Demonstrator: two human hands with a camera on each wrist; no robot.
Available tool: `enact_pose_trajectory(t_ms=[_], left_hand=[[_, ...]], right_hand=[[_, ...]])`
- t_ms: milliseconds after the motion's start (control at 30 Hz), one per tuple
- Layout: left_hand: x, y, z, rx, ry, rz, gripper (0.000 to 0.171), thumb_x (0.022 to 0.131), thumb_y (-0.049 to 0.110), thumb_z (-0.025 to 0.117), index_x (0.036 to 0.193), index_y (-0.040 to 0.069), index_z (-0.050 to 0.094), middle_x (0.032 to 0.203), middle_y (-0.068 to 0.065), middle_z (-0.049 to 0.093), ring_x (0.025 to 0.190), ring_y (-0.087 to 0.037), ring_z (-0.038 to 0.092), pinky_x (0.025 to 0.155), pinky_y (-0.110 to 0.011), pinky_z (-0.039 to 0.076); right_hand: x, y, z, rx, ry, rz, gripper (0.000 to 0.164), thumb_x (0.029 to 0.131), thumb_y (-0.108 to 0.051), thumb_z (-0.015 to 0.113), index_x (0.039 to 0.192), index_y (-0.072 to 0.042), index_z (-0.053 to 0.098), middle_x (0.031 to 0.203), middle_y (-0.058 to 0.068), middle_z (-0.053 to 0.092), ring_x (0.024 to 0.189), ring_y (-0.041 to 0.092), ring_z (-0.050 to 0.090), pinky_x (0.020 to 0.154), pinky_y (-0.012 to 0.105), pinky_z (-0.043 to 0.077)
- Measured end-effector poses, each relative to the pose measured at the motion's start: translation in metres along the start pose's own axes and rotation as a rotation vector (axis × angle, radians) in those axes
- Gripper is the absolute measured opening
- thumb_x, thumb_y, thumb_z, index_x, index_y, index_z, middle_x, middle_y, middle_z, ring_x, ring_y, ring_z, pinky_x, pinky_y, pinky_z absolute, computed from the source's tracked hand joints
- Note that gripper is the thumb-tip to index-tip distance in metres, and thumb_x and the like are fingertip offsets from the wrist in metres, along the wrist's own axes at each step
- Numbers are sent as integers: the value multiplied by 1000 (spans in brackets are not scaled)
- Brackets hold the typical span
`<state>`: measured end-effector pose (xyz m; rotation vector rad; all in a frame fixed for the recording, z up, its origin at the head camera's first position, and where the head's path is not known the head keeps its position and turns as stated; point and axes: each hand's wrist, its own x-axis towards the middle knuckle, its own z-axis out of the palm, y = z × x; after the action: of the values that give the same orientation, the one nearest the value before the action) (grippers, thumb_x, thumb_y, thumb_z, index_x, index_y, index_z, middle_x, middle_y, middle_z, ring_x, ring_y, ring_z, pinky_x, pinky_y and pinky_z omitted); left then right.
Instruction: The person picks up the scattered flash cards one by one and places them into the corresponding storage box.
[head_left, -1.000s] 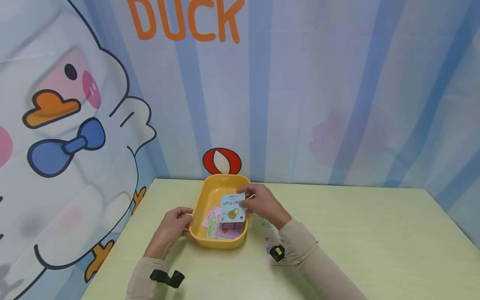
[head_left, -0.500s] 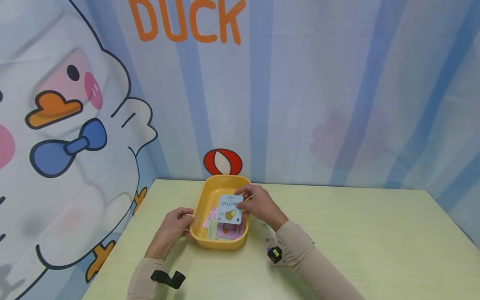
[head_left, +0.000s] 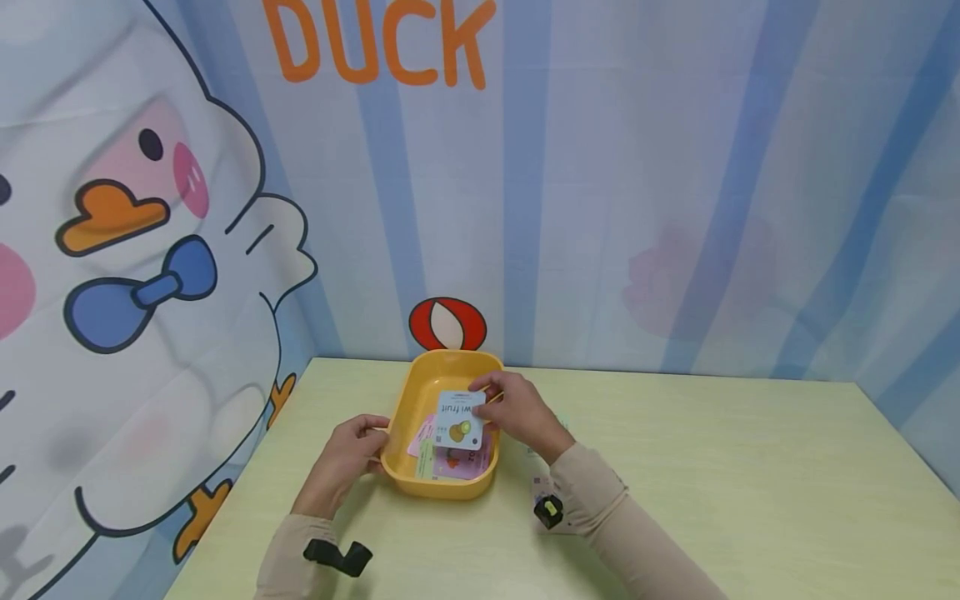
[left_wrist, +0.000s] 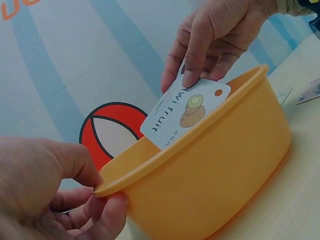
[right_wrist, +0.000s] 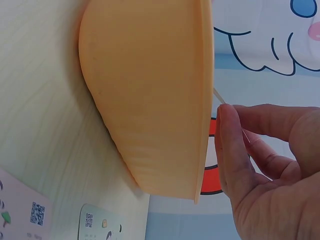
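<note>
Kiwi card [head_left: 454,413] has shifted slightly left over yellow tub [head_left: 441,490] since second ago; our right hand [head_left: 517,408] pinches it by its edge, above other cards [head_left: 457,467] in tub. Left hand [head_left: 341,458] grips tub's left rim. We see two more cards [right_wrist: 22,212] on table [head_left: 720,483], right of tub.

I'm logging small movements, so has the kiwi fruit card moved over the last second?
Yes: in the head view, the kiwi fruit card has shifted slightly to the left, judged against the printed red-and-white ball behind it.
</note>
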<state>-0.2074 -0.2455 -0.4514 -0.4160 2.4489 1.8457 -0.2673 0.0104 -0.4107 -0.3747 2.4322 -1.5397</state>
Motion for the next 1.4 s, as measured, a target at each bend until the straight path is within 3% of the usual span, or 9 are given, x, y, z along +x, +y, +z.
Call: enact_pose_trajectory(t_ms=[567,900,1200,1400], left_hand=[[1,1,1,7,6,-4,34,96,9,56,128,0,59,100,-12,59,84,-22,57,67,-29,56],[2,0,0,9,-1,-5,34,96,9,55,129,0,58,100,-11,57,84,-22,57,66,-29,55],[1,-1,0,7,-7,-12,34,97,10,56,129,0,58,100,-12,58,85,-22,57,68,-29,55],[2,-1,0,4,-7,-16,34,97,10,55,129,1,58,102,-13,59,86,-22,57,68,-29,55]], right_hand=[[-1,2,2,-16,12,-19,25,89,-4,74,113,-7,69,99,10,58,84,24,60,78,41,61],[-1,2,0,-32,41,-32,25,88,-4,75,112,-6,69,99,9,60,86,23,60,74,30,60],[-3,4,-4,-102,63,-59,25,90,-6,74,115,-4,69,113,15,66,93,22,62,79,30,59],[-8,7,-13,-98,66,-61,26,92,-9,72,117,-5,69,110,10,67,94,22,63,79,31,60]])
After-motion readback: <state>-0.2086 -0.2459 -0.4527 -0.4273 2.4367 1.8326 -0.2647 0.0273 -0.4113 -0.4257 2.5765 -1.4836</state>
